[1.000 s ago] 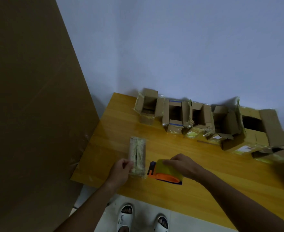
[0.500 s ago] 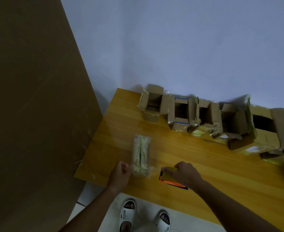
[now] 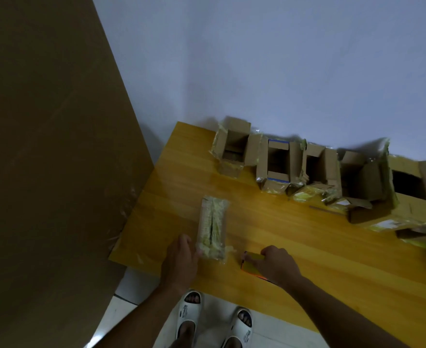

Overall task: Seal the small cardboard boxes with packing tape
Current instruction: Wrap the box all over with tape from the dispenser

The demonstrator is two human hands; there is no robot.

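The taped-over small box point(image 3: 212, 228) lies lengthwise near the counter's point(image 3: 294, 237) near edge. The left hand point(image 3: 181, 259) steadies its near left corner, fingers lying relaxed; the right hand point(image 3: 274, 264) curls around the tape dispenser point(image 3: 250, 264) just right. A firm hold should stop the box sliding. Open boxes point(image 3: 277, 164) line the far edge, with open counter between.

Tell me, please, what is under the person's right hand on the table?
Under the right hand sits a tape dispenser: yellowish tape and an orange and dark body show at its left. The hand covers the rest, so its handle and blade cannot be seen. It rests on the wooden table.
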